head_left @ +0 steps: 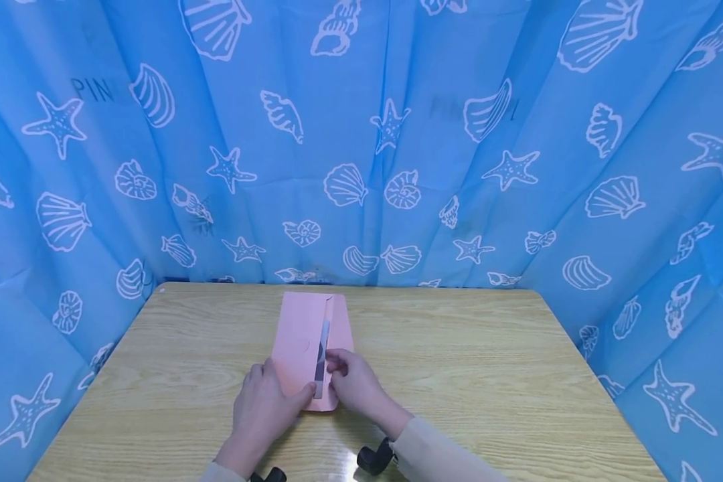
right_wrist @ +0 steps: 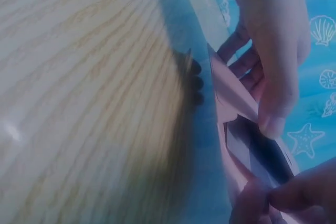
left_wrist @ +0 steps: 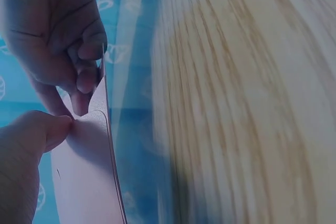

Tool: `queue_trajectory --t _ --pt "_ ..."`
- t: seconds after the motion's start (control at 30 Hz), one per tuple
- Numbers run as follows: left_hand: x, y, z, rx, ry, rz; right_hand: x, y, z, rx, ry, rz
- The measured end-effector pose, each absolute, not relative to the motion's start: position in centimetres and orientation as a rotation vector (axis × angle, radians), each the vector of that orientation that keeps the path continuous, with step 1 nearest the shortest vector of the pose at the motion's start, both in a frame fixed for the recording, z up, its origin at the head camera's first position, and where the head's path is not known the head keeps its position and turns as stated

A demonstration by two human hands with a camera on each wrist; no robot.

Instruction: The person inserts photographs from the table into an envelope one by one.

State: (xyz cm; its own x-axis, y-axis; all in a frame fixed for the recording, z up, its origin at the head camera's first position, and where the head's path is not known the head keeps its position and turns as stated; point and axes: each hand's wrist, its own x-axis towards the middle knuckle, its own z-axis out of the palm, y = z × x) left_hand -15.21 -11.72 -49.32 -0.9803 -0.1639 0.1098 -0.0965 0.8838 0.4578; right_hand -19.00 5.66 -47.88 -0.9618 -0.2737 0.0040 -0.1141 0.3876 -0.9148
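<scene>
A pink paper envelope (head_left: 295, 328) lies on the wooden table, with a long opening along its right part. Inside that opening shows a strip of a grey and dark flat card or print (head_left: 323, 351); most of it is hidden. My left hand (head_left: 262, 402) grips the envelope's lower left, its thumb on top near the strip's lower end. My right hand (head_left: 358, 385) pinches at the opening's right edge with thumb and fingers. In the right wrist view the right fingertips (right_wrist: 289, 198) meet beside the dark strip (right_wrist: 257, 145); whether they also hold it I cannot tell.
The light wooden table (head_left: 470, 375) reaches back to a blue curtain (head_left: 422, 154) printed with white shells and starfish, which also hangs along both sides. Black wrist-worn devices (head_left: 375, 458) sit under the wrists near the front.
</scene>
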Motion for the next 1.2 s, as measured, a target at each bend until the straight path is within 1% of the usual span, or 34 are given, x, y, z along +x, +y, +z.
queue_trajectory --t 0.27,0.43,0.63,0.77,0.97,1.2 --pt "-15.4 -12.7 -49.6 0.216 -2.972 -0.707 -18.9 6.3 -47.9 -0.44 2.58 -1.492" --pt "-15.7 -14.0 -49.8 0.24 -3.0 -0.686 -19.3 8.4 -47.0 -0.432 2.702 -1.418" --pt "-15.4 -14.3 -50.1 0.181 -3.003 -0.564 -20.2 12.2 -47.1 -0.441 3.027 -1.09" --pt "-15.1 -14.0 -50.3 0.116 -2.982 -0.449 -20.6 13.7 -46.8 -0.442 3.185 -0.86" --pt "-15.1 -14.0 -50.6 0.073 -2.967 -0.394 -21.1 14.7 -47.0 -0.424 3.23 -0.71" --pt "-15.0 -14.7 -50.0 0.072 -2.987 -0.482 -21.1 15.4 -47.1 -0.449 3.26 -0.639"
